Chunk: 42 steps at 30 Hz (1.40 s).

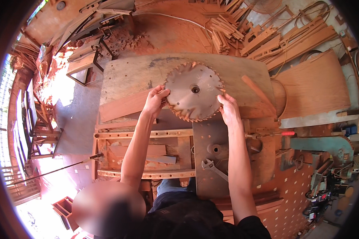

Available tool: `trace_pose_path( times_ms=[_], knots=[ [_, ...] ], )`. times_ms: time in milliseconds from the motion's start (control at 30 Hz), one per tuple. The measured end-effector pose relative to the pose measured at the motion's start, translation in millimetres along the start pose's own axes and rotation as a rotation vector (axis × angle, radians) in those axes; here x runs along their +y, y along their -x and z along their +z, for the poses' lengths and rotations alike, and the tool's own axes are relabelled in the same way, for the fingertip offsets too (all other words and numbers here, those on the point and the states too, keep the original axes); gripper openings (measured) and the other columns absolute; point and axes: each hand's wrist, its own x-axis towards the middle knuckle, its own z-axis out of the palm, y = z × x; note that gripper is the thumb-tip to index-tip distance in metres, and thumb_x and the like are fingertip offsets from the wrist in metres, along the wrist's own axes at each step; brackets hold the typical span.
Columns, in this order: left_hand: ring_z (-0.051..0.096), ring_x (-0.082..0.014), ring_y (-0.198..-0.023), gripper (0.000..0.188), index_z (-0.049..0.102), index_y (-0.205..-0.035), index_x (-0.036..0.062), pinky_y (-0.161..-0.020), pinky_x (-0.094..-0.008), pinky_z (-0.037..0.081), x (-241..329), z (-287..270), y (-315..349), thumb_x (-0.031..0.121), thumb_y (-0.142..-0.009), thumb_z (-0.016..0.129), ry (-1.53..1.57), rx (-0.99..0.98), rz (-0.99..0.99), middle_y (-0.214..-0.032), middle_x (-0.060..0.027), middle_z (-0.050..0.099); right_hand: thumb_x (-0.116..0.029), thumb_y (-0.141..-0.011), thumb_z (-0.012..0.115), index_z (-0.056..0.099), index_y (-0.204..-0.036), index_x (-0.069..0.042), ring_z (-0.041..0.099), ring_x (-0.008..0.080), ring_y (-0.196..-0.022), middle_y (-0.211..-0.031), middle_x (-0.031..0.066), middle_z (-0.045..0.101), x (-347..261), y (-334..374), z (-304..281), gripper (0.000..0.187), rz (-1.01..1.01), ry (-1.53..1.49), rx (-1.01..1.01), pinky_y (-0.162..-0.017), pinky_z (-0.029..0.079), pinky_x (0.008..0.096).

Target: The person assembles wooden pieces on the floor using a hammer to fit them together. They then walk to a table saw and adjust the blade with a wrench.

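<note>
A round circular saw blade (193,105), grey with a toothed, rust-brown rim and a centre hole, is held up over the workbench, its flat face toward me. My left hand (156,99) pinches its left edge between thumb and fingers. On the opposite edge, my right hand (228,107) grips it the same way. Below the blade, a dark metal plate (205,181) carries a round flanged fitting (215,149) with a hole in its middle. An adjustable wrench (214,169) lies on that plate, near my right forearm.
The wooden bench top (135,71) bears a loose plank (123,106) and a narrow strip (257,92). A slotted frame (145,134) holds wood offcuts. A red-handled tool (287,133) and a teal machine (323,144) stand right. Stacked timber (295,42) fills the far right. A blurred patch covers the lower left.
</note>
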Motion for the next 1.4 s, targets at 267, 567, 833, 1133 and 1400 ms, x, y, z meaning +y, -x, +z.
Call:
trace_pose_path(
  times_ms=[267, 567, 833, 1133, 1400],
  knots=[
    [0.067, -0.0063, -0.079, 0.007, 0.066, -0.107, 0.0128, -0.069, -0.0262, 0.055, -13, 3, -10, 0.014, -0.100, 0.067, -0.104, 0.069, -0.093, -0.089, 0.0042, 0.069, -0.011, -0.100, 0.068, 0.072, -0.115, -0.008, 0.063, 0.0085, -0.087, -0.100, -0.0018, 0.071, 9, -22, -17, 0.016, 0.065, 0.064, -0.001, -0.076, 0.048, 0.0261],
    [0.067, -0.0068, -0.079, 0.004, 0.066, -0.104, 0.0127, -0.066, -0.0247, 0.055, -10, 1, -11, 0.014, -0.100, 0.067, -0.118, 0.065, -0.119, -0.087, 0.0033, 0.068, -0.010, -0.100, 0.067, 0.072, -0.112, -0.006, 0.063, 0.0095, -0.087, -0.100, -0.0007, 0.071, 14, -30, -20, 0.014, 0.083, 0.046, -0.048, -0.078, 0.050, 0.0271],
    [0.065, -0.0092, -0.077, 0.006, 0.067, -0.096, 0.0113, -0.070, -0.0263, 0.055, -18, -6, -22, 0.015, -0.100, 0.067, -0.280, 0.106, -0.123, -0.085, 0.0024, 0.066, -0.014, -0.100, 0.069, 0.072, -0.115, -0.009, 0.063, 0.0087, -0.084, -0.099, -0.0023, 0.072, 28, -46, -33, 0.016, 0.138, 0.243, -0.039, -0.077, 0.052, 0.0277],
    [0.068, -0.0133, -0.074, 0.019, 0.071, -0.100, -0.0003, -0.069, -0.0282, 0.058, -16, -13, -27, 0.019, -0.097, 0.072, -0.522, 0.237, -0.047, -0.088, -0.0054, 0.072, -0.013, -0.082, 0.083, 0.076, -0.094, 0.002, 0.063, 0.0098, -0.066, -0.080, 0.0042, 0.073, 28, -42, -23, 0.020, -0.020, 0.466, 0.163, -0.059, 0.049, 0.0273],
    [0.075, -0.0146, -0.070, 0.022, 0.077, -0.090, -0.0026, -0.069, -0.0290, 0.062, -15, -14, -34, 0.019, -0.089, 0.075, -0.684, 0.353, -0.006, -0.079, -0.0102, 0.076, -0.017, -0.077, 0.086, 0.075, -0.088, 0.003, 0.066, 0.0156, -0.064, -0.076, 0.0086, 0.074, 27, -43, -17, 0.025, -0.030, 0.641, 0.245, -0.062, 0.052, 0.0335]
  ],
)
